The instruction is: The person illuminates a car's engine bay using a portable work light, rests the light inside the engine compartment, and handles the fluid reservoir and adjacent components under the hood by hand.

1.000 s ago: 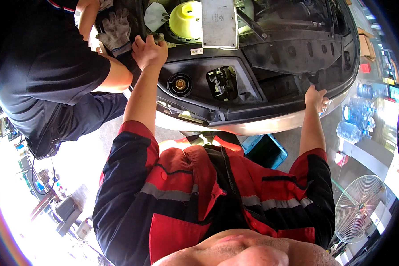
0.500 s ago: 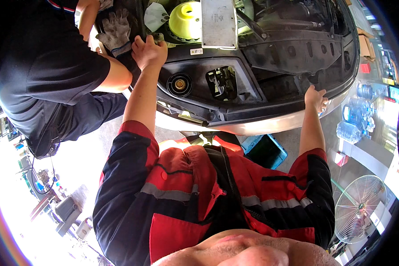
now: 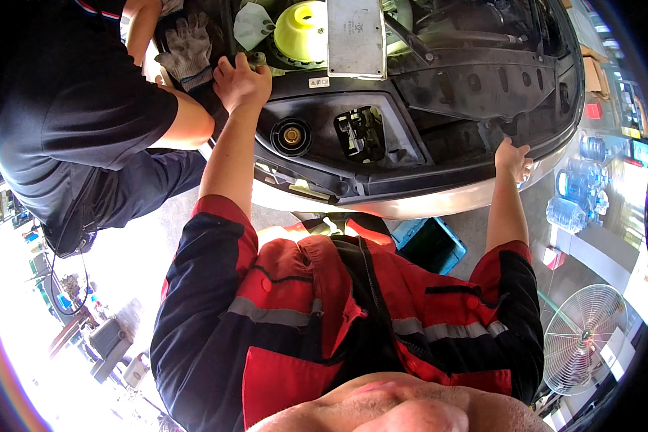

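Both my hands are at the front edge of a car's uncovered engine bay. My left hand (image 3: 243, 85) lies bent over the dark trim at the left, knuckles up and fingertips hidden. Beside its thumb is a small brownish cap-like part (image 3: 258, 60). Just beyond stands a yellow-green funnel (image 3: 292, 39). On the right, my right hand (image 3: 513, 160) curls over the front edge (image 3: 475, 171) of the car. Between the hands, a black trim panel (image 3: 403, 140) has a round recess (image 3: 291, 137) with a brass-coloured centre and a squarish opening (image 3: 361, 135).
A flat grey metal plate (image 3: 356, 39) covers part of the bay. At the left a co-worker in dark clothes (image 3: 86, 115) leans in, near grey work gloves (image 3: 187, 52). A teal bin (image 3: 432, 246) stands below the bumper; water bottles (image 3: 579, 183) and a fan (image 3: 585, 338) are at right.
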`<action>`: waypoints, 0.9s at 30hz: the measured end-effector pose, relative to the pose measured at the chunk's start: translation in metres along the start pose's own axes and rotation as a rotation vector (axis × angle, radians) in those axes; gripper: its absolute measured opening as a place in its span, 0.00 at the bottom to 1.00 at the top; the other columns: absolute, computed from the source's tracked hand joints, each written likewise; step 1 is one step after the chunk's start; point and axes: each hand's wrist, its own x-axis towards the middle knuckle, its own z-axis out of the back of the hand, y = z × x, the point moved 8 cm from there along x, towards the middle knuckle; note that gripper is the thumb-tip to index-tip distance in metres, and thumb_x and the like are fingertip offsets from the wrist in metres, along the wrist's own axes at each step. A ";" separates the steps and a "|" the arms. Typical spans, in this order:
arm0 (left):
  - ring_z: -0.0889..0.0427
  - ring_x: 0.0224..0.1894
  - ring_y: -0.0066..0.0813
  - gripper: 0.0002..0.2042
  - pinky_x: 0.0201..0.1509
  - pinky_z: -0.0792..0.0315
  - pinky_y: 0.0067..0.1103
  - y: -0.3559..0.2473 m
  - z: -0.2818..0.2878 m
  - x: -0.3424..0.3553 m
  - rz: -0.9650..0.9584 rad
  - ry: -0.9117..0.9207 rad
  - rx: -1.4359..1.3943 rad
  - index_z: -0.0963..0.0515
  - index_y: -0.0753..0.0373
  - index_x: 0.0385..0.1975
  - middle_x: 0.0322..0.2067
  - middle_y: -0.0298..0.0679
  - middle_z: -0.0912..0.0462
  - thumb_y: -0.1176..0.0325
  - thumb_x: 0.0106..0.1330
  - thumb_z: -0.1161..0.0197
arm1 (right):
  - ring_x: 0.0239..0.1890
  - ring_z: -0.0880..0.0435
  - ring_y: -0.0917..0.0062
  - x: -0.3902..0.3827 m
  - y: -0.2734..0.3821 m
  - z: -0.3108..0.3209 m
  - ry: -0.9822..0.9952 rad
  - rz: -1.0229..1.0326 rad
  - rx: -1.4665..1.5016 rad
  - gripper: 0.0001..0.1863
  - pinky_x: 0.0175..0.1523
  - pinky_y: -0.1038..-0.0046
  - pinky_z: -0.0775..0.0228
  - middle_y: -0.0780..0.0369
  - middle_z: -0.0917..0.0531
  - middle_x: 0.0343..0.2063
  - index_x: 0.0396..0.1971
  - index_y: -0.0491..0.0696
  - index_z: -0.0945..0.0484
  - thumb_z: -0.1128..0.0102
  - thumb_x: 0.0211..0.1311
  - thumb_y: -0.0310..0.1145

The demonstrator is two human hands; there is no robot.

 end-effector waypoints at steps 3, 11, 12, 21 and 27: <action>0.35 0.66 0.52 0.22 0.66 0.37 0.44 0.000 0.000 0.000 -0.004 -0.015 0.012 0.21 0.55 0.53 0.63 0.50 0.32 0.51 0.63 0.40 | 0.73 0.43 0.44 0.000 0.000 0.000 0.004 -0.001 -0.001 0.42 0.72 0.45 0.45 0.47 0.42 0.73 0.76 0.54 0.44 0.50 0.66 0.59; 0.36 0.67 0.51 0.21 0.67 0.37 0.44 0.001 -0.002 0.000 0.010 0.014 0.011 0.20 0.55 0.51 0.64 0.50 0.33 0.51 0.62 0.40 | 0.74 0.43 0.44 -0.002 0.000 0.001 0.014 0.003 0.001 0.42 0.72 0.45 0.45 0.46 0.42 0.73 0.76 0.54 0.44 0.51 0.66 0.59; 0.36 0.67 0.51 0.21 0.67 0.37 0.44 0.000 -0.002 -0.001 0.007 0.026 0.020 0.20 0.55 0.51 0.64 0.50 0.33 0.51 0.62 0.40 | 0.74 0.44 0.44 -0.002 0.000 0.002 0.011 0.004 0.003 0.42 0.72 0.45 0.45 0.46 0.42 0.73 0.76 0.54 0.44 0.51 0.66 0.58; 0.38 0.68 0.51 0.23 0.69 0.39 0.44 0.002 -0.005 0.000 0.006 0.064 0.016 0.21 0.56 0.54 0.65 0.50 0.35 0.50 0.63 0.41 | 0.73 0.43 0.42 0.005 0.000 -0.006 -0.004 0.023 -0.015 0.43 0.71 0.42 0.45 0.45 0.42 0.72 0.76 0.55 0.45 0.50 0.66 0.60; 0.36 0.68 0.52 0.24 0.68 0.37 0.45 0.001 -0.007 0.002 0.024 0.109 0.014 0.21 0.53 0.55 0.66 0.49 0.34 0.49 0.63 0.40 | 0.73 0.43 0.43 0.005 -0.002 -0.004 0.011 -0.009 -0.004 0.43 0.71 0.42 0.44 0.45 0.42 0.73 0.76 0.55 0.44 0.51 0.65 0.60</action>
